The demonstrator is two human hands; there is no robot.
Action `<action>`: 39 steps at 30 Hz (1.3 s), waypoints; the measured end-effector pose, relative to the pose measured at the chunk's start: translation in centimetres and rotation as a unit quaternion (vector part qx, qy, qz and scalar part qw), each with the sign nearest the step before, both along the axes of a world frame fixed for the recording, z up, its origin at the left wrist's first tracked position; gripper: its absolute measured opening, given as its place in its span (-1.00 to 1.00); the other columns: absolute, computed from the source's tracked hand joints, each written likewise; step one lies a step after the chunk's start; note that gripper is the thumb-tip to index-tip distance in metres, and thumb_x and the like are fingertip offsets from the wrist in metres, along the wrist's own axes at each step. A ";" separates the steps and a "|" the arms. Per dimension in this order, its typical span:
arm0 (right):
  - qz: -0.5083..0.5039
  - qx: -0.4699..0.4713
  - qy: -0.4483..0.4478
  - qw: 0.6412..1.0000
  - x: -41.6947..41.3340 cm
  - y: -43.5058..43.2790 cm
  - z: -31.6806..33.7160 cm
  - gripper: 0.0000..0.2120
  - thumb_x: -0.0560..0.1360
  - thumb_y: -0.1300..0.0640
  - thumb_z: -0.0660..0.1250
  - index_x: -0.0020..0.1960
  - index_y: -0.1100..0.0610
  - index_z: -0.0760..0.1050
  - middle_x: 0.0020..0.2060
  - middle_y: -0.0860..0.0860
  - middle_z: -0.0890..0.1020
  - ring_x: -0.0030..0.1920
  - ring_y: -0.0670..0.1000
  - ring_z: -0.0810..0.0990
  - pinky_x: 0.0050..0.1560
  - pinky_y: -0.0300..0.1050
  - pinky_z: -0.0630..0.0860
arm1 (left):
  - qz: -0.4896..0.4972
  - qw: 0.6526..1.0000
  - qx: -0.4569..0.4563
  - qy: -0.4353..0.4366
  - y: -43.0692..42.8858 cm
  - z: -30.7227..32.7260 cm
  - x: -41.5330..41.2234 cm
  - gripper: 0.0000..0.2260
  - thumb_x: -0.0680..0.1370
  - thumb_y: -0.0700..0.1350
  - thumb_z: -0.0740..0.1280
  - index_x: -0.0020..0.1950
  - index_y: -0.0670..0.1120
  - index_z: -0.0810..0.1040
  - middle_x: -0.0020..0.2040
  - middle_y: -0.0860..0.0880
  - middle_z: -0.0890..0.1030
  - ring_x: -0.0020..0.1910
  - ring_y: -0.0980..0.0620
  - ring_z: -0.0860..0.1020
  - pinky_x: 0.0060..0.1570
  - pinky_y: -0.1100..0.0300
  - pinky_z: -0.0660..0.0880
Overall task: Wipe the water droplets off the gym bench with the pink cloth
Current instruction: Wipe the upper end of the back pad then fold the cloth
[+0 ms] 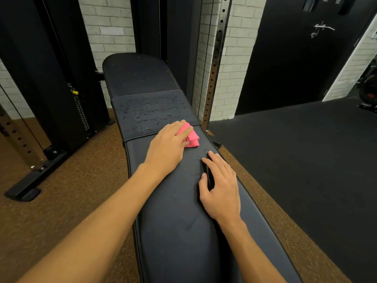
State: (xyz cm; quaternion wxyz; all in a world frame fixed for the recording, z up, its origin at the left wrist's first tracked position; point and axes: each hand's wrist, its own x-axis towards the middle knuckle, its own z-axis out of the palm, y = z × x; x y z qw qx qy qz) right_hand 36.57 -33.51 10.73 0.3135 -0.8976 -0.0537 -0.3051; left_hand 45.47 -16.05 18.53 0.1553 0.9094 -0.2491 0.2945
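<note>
Head view of a black padded bench point(179, 231) running from the near edge of the frame to a rounded far end.

The left hand point(166, 149) lies palm down on the pink cloth point(192, 137), fingers laid nearly straight across it and pressing it to the pad. Its grip is released, and the cloth is not pinched. The cloth is bunched and sits toward the right side of the bench, at the seam where the near pad meets a darker band across the middle. Part of the cloth shows beyond the fingertips on the right.

The right hand point(221, 186) rests flat on the near pad beside the right edge, nearer than the cloth and apart from it. Its fingers are extended, its thumb is spread and its grip is released.

Water droplets point(149, 114) cover the middle band just beyond the left hand, and sparser ones dot the far pad.

A weight stack point(80, 111) stands to the left on brown flooring point(71, 190). A perforated upright point(214, 64) and a white brick wall point(110, 27) stand behind, and a black floor mat point(306, 150) lies to the right.
</note>
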 end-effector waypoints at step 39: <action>0.030 0.097 0.073 0.992 -5.6 4.9 1.7 -0.47 0.69 -0.08 0.37 0.58 0.11 0.44 0.51 -0.02 0.49 0.54 -0.05 0.36 0.53 -0.10 0.37 | 0.065 0.965 -0.241 0.082 2.2 -4.7 -13.3 -0.53 0.43 -0.46 0.24 0.24 -0.13 0.66 0.26 0.00 0.62 0.32 0.00 0.51 0.39 0.11 0.44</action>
